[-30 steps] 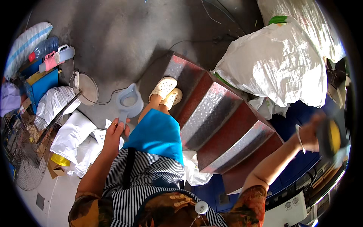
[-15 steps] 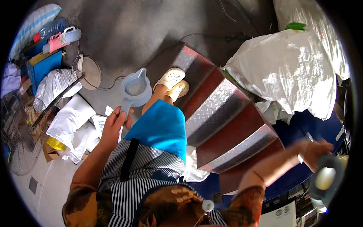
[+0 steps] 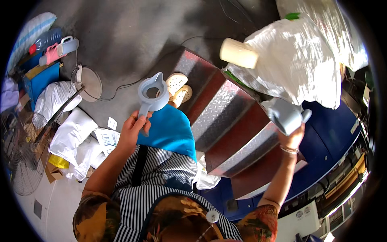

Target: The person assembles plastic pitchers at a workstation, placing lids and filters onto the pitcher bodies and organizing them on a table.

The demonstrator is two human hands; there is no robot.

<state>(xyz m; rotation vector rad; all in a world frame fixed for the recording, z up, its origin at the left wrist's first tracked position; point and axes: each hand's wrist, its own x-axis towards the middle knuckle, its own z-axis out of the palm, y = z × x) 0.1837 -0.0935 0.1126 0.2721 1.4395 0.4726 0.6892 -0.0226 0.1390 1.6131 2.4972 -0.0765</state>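
Between the left hand [image 3: 134, 128] and the right hand [image 3: 292, 139], the air above the steps [image 3: 233, 108] is free. Ahead of the right one, a white sack [image 3: 296, 62] blocks passage.

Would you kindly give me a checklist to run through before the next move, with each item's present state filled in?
1. Left hand around the left jug's handle: ok.
2. Right hand holding the right jug: ok, though its exact grip is unclear.
3. Cream block apart from both jugs: ok.
4. Block resting on something: cannot tell; it overlaps the white sack in view.
5. Cable off the floor: not ok, it lies there.
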